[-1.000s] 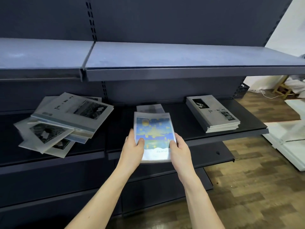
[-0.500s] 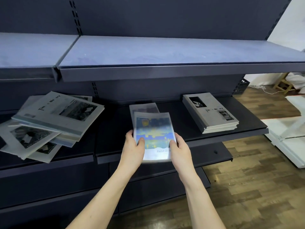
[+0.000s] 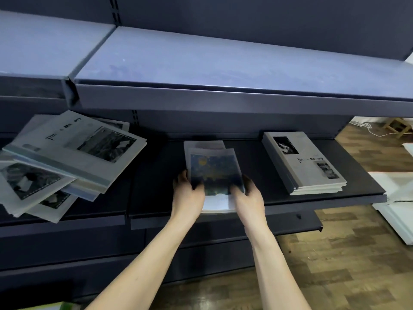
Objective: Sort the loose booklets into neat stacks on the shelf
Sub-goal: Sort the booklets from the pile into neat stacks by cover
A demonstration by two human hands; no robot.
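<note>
Both the left hand [image 3: 188,194] and the right hand [image 3: 248,196] are gripping the side edges of a thin blue-and-yellow-covered paper booklet [image 3: 214,173] with curled fingers, holding it over the dark metal shelf [image 3: 161,175] between a messy grey booklet pile [image 3: 67,157] and a neat grey stack [image 3: 305,163].
</note>
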